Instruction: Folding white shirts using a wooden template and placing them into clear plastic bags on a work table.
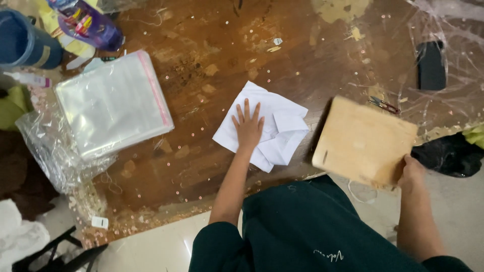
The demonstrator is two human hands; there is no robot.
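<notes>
Left hand (248, 127) is laid flat, fingers spread, on a folded white garment (267, 127) at the centre of the worn brown bench (201, 166) — pressed down, not gripping. Right hand (411, 171) is closed on the lower corner of a tan board (364, 141), which is held tilted at about 3 o'clock from the garment, its near part past the bench edge.

- The board is blurred, and it is pinched at one corner only. Judged risk: it could twist or slip from that grip and drop off the edge.
- The folds are held by one palm only. If the board is brought in against the free right flap, the fold could be pushed open or skewed.
- Small snips (384, 105) lie just beyond the board's far edge, at 12 o'clock from it — they could be knocked or caught by a swing of the board.
- The bench is littered with small pale specks; some could be picked up by the white cloth.
- A stack of clear bags (113, 103) lies at 9 o'clock, well apart from the garment — little risk is judged there.
</notes>
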